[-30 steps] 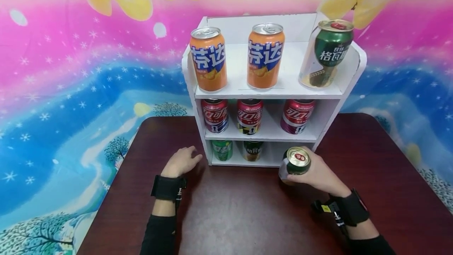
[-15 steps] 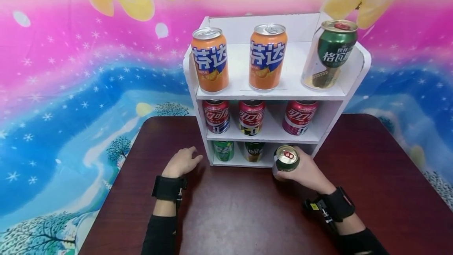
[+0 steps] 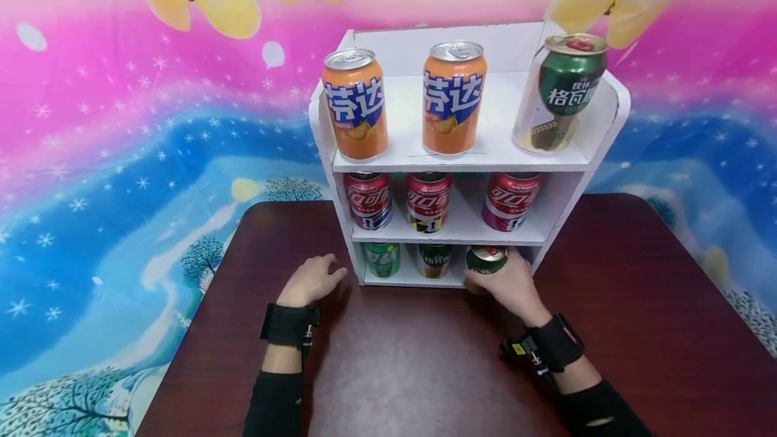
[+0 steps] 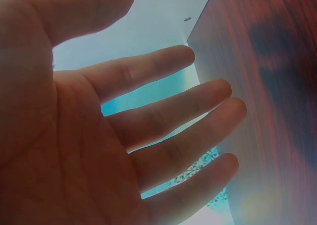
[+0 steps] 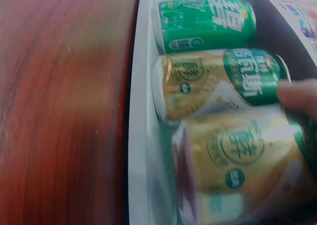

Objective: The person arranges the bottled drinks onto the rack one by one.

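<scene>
My right hand [image 3: 510,286] grips a green-and-gold drink can [image 3: 485,260] at the front right of the bottom shelf, partly under the middle shelf. In the right wrist view this can [image 5: 237,165] is upright and next to a second green-and-gold can [image 5: 198,84]; a narrow gap or contact between them cannot be told. Beyond that stands a green can [image 5: 203,24]. My left hand [image 3: 312,280] rests by the left foot of the white shelf unit [image 3: 461,164], holding nothing. Its fingers [image 4: 163,69] are spread and nearly straight in the left wrist view.
Two orange cans [image 3: 355,110] and a green-and-gold can [image 3: 561,96] stand on the top shelf. Several red cola cans [image 3: 428,202] line the middle shelf. The unit stands on a dark brown table [image 3: 388,363], before a colourful printed backdrop [image 3: 152,120].
My right hand has carried the green-and-gold can leftward and then forward, from in front of the unit into the bottom shelf's opening. The left hand has stayed put.
</scene>
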The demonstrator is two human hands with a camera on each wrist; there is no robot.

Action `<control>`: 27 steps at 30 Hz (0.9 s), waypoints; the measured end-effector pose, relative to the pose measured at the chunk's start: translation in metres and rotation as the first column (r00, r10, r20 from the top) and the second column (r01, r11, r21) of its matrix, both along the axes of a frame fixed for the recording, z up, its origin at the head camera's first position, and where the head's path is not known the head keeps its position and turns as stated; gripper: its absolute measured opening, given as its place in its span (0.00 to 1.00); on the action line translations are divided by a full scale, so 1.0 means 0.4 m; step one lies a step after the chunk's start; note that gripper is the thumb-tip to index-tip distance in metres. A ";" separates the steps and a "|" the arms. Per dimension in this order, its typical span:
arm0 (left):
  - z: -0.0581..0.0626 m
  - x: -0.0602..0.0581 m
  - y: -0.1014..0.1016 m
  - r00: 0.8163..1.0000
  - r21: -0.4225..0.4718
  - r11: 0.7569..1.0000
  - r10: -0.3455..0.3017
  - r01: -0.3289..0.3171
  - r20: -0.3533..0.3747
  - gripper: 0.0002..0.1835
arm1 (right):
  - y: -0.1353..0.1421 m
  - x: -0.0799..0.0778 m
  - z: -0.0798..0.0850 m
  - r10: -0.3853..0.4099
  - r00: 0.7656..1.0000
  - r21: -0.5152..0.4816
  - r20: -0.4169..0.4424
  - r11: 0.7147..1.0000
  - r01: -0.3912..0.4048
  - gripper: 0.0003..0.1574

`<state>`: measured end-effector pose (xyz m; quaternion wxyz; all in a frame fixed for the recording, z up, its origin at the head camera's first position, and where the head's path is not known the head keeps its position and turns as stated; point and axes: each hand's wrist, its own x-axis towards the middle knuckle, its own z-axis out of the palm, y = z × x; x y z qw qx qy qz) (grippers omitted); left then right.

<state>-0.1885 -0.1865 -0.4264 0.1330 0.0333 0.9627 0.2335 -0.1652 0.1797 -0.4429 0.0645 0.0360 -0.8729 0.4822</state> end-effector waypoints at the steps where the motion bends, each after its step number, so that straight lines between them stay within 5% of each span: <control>1: 0.000 0.000 -0.001 1.000 0.002 1.000 0.000 0.000 -0.001 0.29 | -0.005 -0.002 -0.001 -0.018 1.000 0.001 -0.007 1.000 0.018 0.57; 8: -0.002 0.000 -0.004 1.000 0.007 1.000 0.004 -0.005 0.008 0.30 | -0.033 -0.014 -0.005 -0.144 0.989 -0.025 -0.025 0.989 0.143 0.53; 21: 0.000 -0.002 -0.002 1.000 0.001 1.000 0.008 -0.008 0.005 0.30 | -0.047 -0.029 -0.017 -0.191 0.981 -0.031 0.025 0.981 0.192 0.55; 27: -0.005 -0.002 0.001 1.000 -0.008 1.000 -0.003 0.003 -0.001 0.30 | -0.040 -0.036 -0.029 -0.248 0.968 0.028 -0.046 0.968 0.249 0.55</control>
